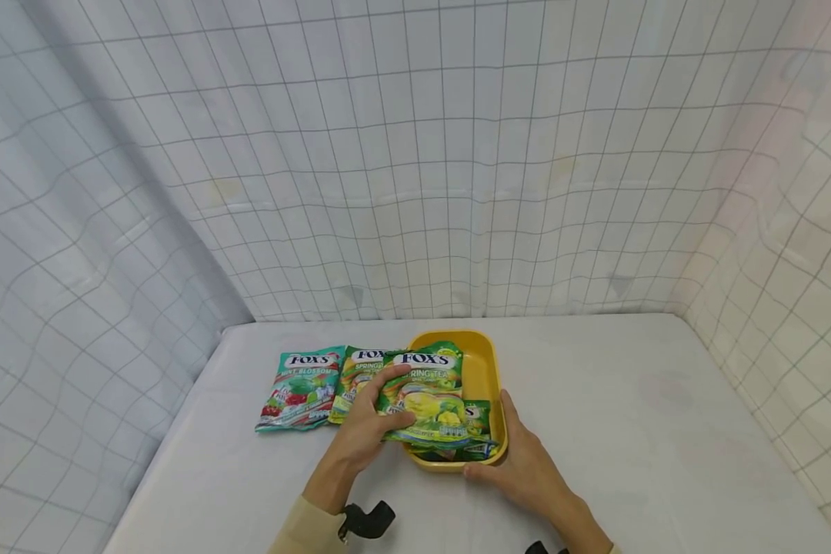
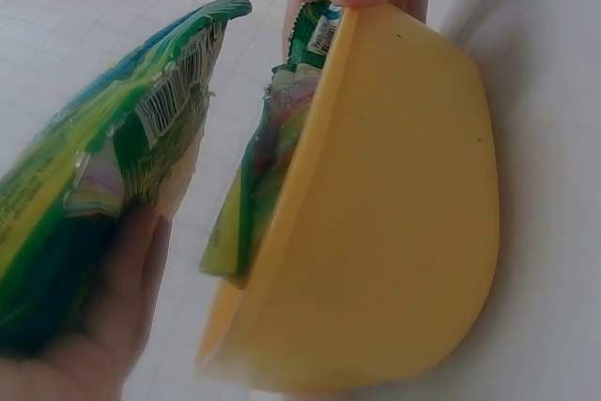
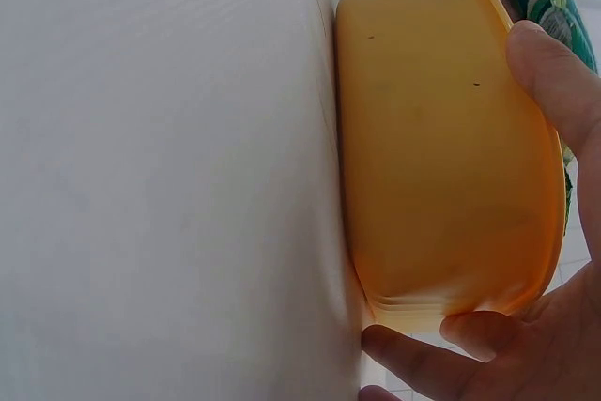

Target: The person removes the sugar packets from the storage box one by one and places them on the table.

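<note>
My left hand (image 1: 360,427) grips a green-and-yellow candy bag (image 1: 432,400) labelled Fox's Spring Tea, thumb on its front. The bag is over the left part of a yellow plastic tub (image 1: 482,371); in the left wrist view a gap separates the held bag (image 2: 84,166) from the tub's rim. Another green candy bag (image 1: 480,415) lies inside the tub, partly hidden under the held one. My right hand (image 1: 529,469) holds the tub by its near right corner, thumb at the near rim and fingers along the right side. The tub's wall (image 3: 441,157) fills the right wrist view's middle.
Left of the tub, a second Spring Tea bag (image 1: 352,377) lies on the white table (image 1: 616,415), partly covered by my left hand and the held bag. Beside it lies a teal Mint Blossom candy bag (image 1: 305,388). White grid-patterned curtains (image 1: 457,192) stand behind and at both sides.
</note>
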`<state>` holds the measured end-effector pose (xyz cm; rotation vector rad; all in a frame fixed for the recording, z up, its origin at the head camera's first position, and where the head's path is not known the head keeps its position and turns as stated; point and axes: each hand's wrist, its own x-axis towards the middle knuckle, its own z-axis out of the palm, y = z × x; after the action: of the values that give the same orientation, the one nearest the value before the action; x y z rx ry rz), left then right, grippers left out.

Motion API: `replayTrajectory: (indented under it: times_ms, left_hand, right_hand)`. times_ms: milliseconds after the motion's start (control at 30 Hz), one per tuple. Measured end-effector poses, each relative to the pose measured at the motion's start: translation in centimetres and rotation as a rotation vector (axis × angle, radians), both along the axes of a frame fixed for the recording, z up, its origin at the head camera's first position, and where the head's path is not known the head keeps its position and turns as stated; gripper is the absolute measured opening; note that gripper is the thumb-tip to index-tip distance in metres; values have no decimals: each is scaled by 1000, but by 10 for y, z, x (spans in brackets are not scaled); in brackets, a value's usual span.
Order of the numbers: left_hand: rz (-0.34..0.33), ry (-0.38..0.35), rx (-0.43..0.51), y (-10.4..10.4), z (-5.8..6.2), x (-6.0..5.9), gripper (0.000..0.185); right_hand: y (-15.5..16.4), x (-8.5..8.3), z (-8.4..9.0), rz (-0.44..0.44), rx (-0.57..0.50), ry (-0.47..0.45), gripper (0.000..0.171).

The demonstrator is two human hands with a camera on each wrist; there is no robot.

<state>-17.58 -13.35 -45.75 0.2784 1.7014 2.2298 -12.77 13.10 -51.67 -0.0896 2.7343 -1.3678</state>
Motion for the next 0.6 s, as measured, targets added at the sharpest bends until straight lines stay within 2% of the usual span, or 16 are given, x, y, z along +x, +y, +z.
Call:
replayTrajectory:
  times_ms: [133, 600]
  left_hand:
    - [-17, 6, 31, -6, 0, 4, 77]
    - [-26, 60, 36, -26, 4, 10, 75]
  right_hand:
    - [0, 0, -1, 2, 0, 5, 136]
    - [1, -1, -3, 4, -12, 27, 137]
